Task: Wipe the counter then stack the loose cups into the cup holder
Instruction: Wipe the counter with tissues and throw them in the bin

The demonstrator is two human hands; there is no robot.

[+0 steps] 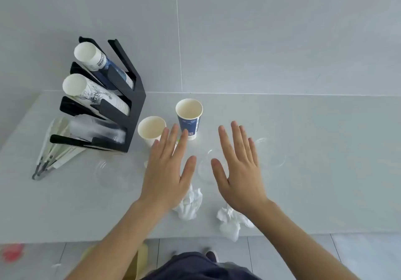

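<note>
Your left hand and your right hand are both spread flat, palms down, fingers splayed wide — neither grip holds anything. Whether they touch the desk or float just above it cannot be told.

Take the black cup holder at the desk's far left as your landmark. Its top slot carries a stack of blue-printed paper cups, the middle slot a stack of white cups with a dark drawing, and the bottom slot a stack of clear plastic cups; all three stacks lie tilted with their mouths toward you. Just right of the holder stands a loose white paper cup, upright and open, your left fingertips near its rim. Farther right of the holder stands a blue paper cup, also upright, close to the wall.

Clear plastic cups lie scattered too — one in front of the holder, one between your hands, one beyond your right hand. Their outlines are faint.

Two crumpled tissues sit near the desk's front edge, well right of the holder: one beside your left wrist, the other under your right forearm. A bundle of wrapped straws or utensils leans at the holder's left side.
</note>
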